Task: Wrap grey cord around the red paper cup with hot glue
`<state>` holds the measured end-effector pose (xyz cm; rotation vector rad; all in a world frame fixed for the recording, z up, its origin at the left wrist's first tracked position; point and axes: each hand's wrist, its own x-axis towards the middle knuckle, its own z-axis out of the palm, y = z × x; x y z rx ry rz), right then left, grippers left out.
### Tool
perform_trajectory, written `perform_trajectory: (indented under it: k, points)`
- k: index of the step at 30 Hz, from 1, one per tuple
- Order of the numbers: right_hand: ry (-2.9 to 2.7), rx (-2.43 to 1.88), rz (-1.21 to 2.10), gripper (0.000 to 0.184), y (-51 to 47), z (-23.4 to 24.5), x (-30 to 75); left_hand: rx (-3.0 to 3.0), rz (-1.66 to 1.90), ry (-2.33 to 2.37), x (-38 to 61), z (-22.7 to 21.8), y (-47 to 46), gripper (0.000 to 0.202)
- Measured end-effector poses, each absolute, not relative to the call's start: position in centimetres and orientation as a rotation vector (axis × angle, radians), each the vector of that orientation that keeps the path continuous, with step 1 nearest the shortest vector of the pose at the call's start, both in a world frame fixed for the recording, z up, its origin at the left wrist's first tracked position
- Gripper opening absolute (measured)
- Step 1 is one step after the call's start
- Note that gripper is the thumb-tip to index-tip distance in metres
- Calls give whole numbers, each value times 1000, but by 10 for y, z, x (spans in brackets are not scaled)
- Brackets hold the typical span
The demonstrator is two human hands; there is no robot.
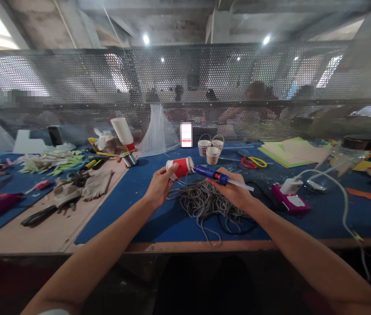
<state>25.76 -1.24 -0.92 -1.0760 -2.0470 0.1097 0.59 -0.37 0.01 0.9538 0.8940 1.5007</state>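
My left hand (160,183) is closed round a red and white paper cup (181,167), held on its side above the blue mat (132,192). A blue glue gun (212,175) sits in my closed right hand (234,192), its nozzle touching the cup's side and a clear glue stick poking out behind. Under both hands lies a loose tangle of grey cord (205,203).
Three small wrapped cups (210,148), red and yellow scissors (253,162), coloured paper sheets (290,151), a stack of paper cups (123,133), a phone (186,134), grey gloves (83,186), a pink glue gun (288,199) and a white cable (343,197). Mesh screen behind; people beyond it.
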Motion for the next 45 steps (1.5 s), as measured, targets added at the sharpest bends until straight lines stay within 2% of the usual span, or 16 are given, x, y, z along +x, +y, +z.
perform_trajectory:
  k: [9, 39, 43, 45]
  points:
    - [-2067, -1102, 5, 39, -10, -10, 259, 1025, 1491, 900, 6, -3, -3, 40]
    - [-2077, -1108, 109, 36, -11, -9, 259, 1005, 1538, 870, 8, 0, -4, 42]
    - [-2036, -1110, 203, 37, -11, -9, 257, 994, 1544, 876, 8, 2, -4, 44]
    - [-1980, -1103, 388, 38, -12, -6, 256, 987, 1544, 881, 7, 2, -4, 44]
